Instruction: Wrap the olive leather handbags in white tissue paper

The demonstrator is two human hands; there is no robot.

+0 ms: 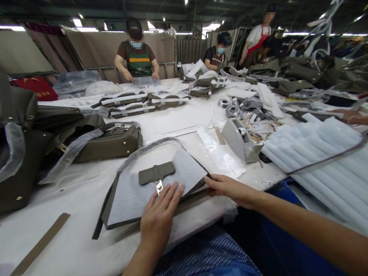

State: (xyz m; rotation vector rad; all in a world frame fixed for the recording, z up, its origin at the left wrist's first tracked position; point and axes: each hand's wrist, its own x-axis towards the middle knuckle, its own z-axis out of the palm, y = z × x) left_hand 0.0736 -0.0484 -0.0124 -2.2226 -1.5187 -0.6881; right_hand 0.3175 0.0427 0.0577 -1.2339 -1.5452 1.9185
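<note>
Left hand flat, fingers slightly spread and pressed down on the grey tissue sheet, gripping nothing. Fingertips just below the small metal clasp hanging from the olive strap tab. Right hand also unclenched, fingers together and stretched leftward, touching the right edge of the olive bag flap under the sheet. Flap lying flat near the front edge of the white desk, directly ahead of both hands, tilted a little, with a clear-wrapped handle arching behind it.

Just right of the flap, a clear plastic strip, then a grey tape dispenser. Farther right, a bank of white foam rolls. To the left, an olive handbag partly wrapped in film, and a brown strip lying on the desk. Farther back, stacked wrapped bags. Across the desk, a person in a green apron standing, more people at the far right, and another person's hand reaching in from the right edge.
</note>
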